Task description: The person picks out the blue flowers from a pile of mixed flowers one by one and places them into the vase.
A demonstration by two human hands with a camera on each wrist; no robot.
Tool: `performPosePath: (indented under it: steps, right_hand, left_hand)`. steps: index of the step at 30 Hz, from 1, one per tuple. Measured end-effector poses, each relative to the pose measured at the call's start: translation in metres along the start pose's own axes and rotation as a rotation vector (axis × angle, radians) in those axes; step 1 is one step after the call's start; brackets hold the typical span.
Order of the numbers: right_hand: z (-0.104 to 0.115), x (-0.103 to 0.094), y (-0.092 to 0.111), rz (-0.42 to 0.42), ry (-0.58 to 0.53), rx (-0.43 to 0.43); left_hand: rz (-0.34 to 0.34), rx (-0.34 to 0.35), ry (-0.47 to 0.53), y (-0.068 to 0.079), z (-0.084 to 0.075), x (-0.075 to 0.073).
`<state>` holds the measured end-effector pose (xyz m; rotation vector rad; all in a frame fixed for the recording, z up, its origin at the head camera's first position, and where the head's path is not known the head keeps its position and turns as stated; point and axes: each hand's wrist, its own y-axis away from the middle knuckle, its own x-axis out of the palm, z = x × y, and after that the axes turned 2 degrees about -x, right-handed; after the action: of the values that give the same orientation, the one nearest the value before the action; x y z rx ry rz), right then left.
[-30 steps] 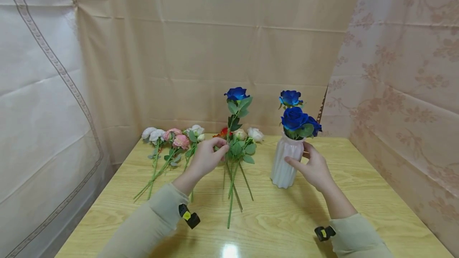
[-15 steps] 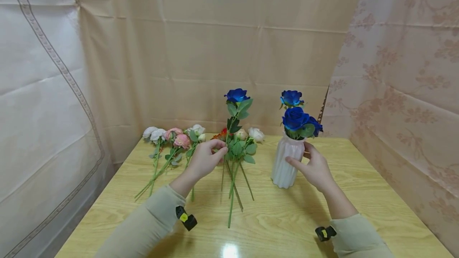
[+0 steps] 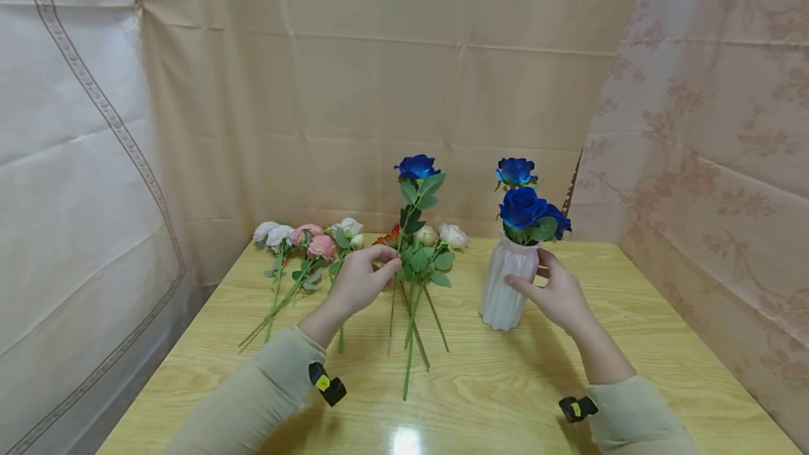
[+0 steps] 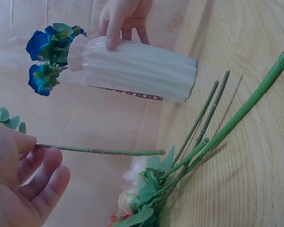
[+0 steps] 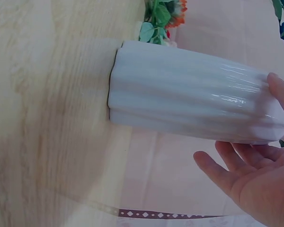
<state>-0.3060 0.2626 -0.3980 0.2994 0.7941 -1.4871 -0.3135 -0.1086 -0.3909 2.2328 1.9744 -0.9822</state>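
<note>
In the head view my left hand point(image 3: 360, 281) pinches the stem of a blue rose point(image 3: 417, 168) between thumb and fingertips. The flower points up, and the left wrist view shows the lower stem point(image 4: 99, 151) hanging free, its cut end off the table. To the right stands a white fluted vase point(image 3: 501, 288) holding several blue roses point(image 3: 522, 208). My right hand point(image 3: 561, 300) grips the vase's upper part, thumb on the near side and fingers round the far side. From the right wrist, the vase's base point(image 5: 114, 85) appears to rest on the tabletop.
Behind the held stem lie white flowers point(image 3: 452, 235) and an orange-red flower point(image 3: 387, 236), their stems point(image 3: 407, 371) reaching toward me. Pink flowers point(image 3: 322, 247) and white flowers point(image 3: 278, 236) lie farther left on the wooden table point(image 3: 480, 399). A beige curtain point(image 3: 379, 90) hangs behind.
My left hand shifts very slightly left with the blue rose, then stays almost still. The right hand keeps its hold on the vase. The head view drifts a little.
</note>
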Motion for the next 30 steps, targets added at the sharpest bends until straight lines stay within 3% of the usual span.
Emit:
performPosePath:
  steps: [6,16,23,30]
  right_hand:
    - [0.001,-0.004,0.001,-0.018,0.025,-0.033]
    - [0.009,-0.01,0.004,-0.134,0.028,-0.101]
    - [0.015,-0.015,0.008,-0.23,0.096,-0.122]
    - [0.019,-0.015,0.012,-0.284,0.124,-0.204]
  left_hand:
    - [0.004,0.003,0.002,0.001,-0.001,0.0]
    - [-0.003,0.012,0.002,0.002,-0.001,0.0]
    - [-0.008,0.018,0.008,0.001,-0.001,0.0]
    - [-0.011,0.002,0.008,0.002,-0.003,0.0]
